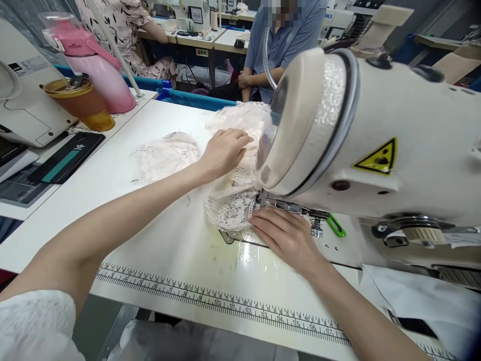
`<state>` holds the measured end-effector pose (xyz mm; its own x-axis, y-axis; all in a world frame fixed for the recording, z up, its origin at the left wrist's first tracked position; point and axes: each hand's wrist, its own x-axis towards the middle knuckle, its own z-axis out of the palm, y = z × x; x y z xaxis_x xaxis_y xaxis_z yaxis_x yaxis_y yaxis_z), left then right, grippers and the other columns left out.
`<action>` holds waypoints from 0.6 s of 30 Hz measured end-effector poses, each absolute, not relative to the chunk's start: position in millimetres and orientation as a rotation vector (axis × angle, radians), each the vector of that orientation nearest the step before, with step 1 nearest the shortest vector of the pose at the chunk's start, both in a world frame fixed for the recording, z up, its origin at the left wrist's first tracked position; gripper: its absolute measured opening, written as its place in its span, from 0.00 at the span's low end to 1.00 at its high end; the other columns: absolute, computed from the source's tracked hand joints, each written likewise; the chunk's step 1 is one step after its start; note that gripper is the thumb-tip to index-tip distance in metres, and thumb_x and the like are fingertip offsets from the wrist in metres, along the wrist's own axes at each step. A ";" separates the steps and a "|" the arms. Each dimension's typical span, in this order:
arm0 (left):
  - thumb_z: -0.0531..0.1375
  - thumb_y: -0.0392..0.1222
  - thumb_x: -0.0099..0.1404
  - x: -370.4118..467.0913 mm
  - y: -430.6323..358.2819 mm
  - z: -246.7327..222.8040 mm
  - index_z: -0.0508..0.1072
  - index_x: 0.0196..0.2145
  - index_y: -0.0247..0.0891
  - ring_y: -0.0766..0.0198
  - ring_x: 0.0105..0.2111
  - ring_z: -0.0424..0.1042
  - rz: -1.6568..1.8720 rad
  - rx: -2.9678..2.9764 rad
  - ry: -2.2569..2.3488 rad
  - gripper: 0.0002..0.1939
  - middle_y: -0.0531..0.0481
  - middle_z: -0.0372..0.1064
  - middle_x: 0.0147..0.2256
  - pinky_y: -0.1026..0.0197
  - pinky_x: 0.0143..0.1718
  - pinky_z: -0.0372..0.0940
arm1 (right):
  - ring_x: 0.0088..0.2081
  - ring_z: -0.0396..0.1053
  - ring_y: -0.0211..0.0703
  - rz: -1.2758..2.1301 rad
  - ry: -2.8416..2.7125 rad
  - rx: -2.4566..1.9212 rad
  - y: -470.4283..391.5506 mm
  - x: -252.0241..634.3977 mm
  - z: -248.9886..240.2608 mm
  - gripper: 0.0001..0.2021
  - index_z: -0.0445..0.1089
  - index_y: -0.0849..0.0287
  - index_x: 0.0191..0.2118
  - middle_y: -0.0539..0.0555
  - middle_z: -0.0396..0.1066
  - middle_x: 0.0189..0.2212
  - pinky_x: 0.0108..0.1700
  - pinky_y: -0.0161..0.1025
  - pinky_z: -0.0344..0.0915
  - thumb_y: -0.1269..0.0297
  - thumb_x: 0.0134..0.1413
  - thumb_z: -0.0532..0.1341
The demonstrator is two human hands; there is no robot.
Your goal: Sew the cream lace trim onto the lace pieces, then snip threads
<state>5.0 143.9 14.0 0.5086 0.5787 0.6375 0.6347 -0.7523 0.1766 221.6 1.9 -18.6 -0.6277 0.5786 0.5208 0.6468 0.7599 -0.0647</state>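
Observation:
Pale pink and white lace fabric (231,208) lies bunched under the needle area of a large cream sewing machine (424,135). My right hand (287,235) rests low beside the presser foot, its fingers together on the lace's right edge. Farther back, my left hand (225,153) is bent over the upper part of the fabric, fingers curled against it; whether they pinch the cloth is hidden. Another pale lace piece (165,158) with loose dark threads lies on the white table (150,240), left of my left hand.
A phone (67,158), a brown cup (80,103) and a pink bottle (93,65) stand or lie at the left. A green tool (335,225) sits under the machine arm. White cloth (421,296) lies at the right. Two people sit beyond the table.

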 end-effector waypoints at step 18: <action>0.50 0.34 0.71 -20.0 10.5 9.1 0.70 0.41 0.35 0.68 0.31 0.73 -0.790 -2.856 -0.968 0.09 0.47 0.74 0.38 0.69 0.20 0.61 | 0.43 0.71 0.45 0.286 -2.377 -1.010 4.7 217.9 -15.0 0.10 0.66 0.56 0.47 0.54 0.75 0.42 0.47 0.48 0.68 0.61 0.61 0.59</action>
<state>-20.0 10.5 9.1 0.6786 0.5629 0.4719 0.5753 -0.8068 0.1350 217.9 4.7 -15.0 -0.5756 0.7168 0.3937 0.6030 0.6972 -0.3877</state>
